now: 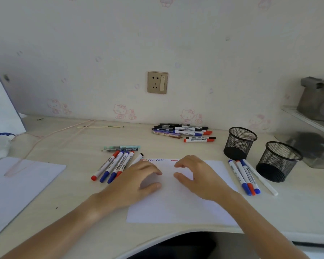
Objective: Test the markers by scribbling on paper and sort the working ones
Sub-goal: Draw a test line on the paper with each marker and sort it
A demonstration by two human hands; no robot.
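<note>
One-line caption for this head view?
Both empty hands, left and right, hover over scribbled paper between marker groups, two mesh cups nearby.

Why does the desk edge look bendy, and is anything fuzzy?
In the head view, the wide lens curves the desk edge near the bottom; the box on the shelf at far right looks soft and blurry; soft daylight leaves only a faint shadow under the left hand on the paper, with no glare; the scribbles stay clear.
</note>
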